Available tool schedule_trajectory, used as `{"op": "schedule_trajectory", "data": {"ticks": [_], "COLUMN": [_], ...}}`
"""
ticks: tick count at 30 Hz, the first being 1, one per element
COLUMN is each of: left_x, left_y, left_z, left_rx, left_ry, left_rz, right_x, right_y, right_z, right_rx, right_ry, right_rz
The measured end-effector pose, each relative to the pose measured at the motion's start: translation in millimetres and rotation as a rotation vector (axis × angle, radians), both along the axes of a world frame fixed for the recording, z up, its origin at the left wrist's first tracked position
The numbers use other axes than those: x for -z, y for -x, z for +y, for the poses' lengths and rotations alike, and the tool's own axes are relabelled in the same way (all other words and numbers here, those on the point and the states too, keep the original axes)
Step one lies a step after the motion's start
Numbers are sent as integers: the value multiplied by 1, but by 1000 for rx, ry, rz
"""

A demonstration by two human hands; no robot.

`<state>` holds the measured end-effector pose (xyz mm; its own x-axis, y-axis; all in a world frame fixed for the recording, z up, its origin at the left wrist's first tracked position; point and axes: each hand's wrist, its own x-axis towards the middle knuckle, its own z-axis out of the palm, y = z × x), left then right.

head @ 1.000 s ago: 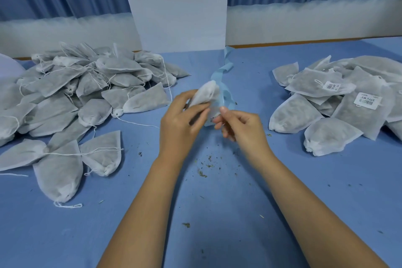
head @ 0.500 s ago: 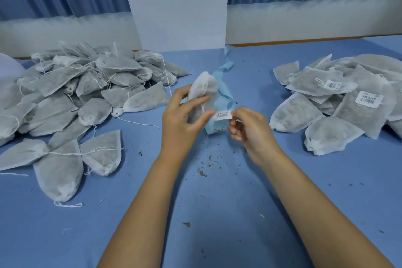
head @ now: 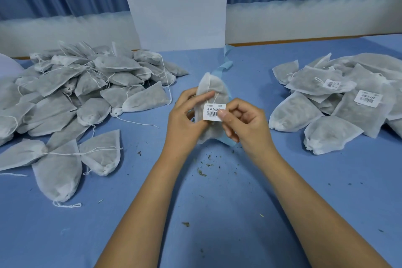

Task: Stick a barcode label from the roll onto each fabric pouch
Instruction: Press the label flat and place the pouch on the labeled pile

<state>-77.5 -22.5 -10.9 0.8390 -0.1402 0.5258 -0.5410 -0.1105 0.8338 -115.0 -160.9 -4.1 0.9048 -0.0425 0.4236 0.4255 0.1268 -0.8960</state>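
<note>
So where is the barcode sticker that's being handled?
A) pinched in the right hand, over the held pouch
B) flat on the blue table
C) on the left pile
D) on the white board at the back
A: the right hand pinches the barcode label by its edge, over the front of the pouch that the left hand grips.

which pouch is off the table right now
The pouch in the middle, gripped by the left hand, with the right hand pinching a barcode label against it. The others lie on the table in the left pile and right pile.
</note>
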Motion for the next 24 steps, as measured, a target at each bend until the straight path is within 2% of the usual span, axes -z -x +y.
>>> {"op": "schedule_trajectory", "data": {"ticks": [12,18,21,24], "left_x": [0,-1,0,-2], "left_y": [1,3,2,2], "left_z": [2,0,0,0], "left_rx": [120,101,72,62], "left_ry": [-49,40,45,58], "left_rz": [-29,-10,-5,12], "right_x": [6,8,12,15], "right_y": [-8,-9,-12,-15], "right_z": [-3,-4,-4,-7], "right_rx": [213,244,304,455], "right_ry": [127,160,230,351], "right_rz": [65,62,110,147]}}
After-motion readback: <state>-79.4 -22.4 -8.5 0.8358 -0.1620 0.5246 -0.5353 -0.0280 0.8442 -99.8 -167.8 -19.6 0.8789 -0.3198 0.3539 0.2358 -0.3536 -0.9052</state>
